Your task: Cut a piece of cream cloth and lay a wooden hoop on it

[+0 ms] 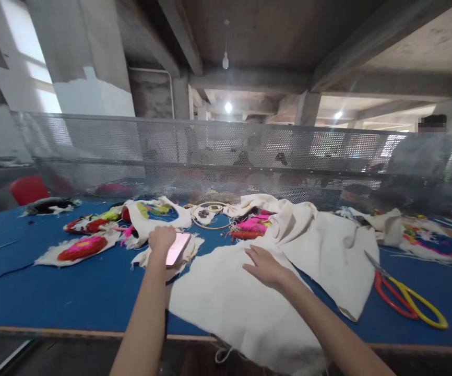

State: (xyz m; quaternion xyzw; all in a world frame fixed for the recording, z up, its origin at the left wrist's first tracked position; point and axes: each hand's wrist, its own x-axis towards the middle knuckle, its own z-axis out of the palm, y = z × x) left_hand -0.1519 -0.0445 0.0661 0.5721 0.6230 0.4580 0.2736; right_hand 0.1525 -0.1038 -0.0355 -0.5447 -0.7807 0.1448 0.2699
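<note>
A plain white cloth (226,292) lies spread before me and hangs over the table's front edge. My right hand (264,266) rests on it palm down, fingers apart. Further left, my left hand (162,238) is closed against the left side of a phone (178,249) with a lit pinkish screen. Its fingertips are hidden, so whether they grip the phone or fabric does not show. Under the phone is a frayed scrap of cloth (143,257). Behind it lies a white piece with blue and green stitching (157,211).
Scissors (406,300) with red and yellow handles lie open at right. An embroidery hoop (211,225), pink yarn (251,225) and a red tufted piece (82,248) sit on the blue table (73,297). Behind stands a perforated metal screen (218,141), with a person (421,162) beyond.
</note>
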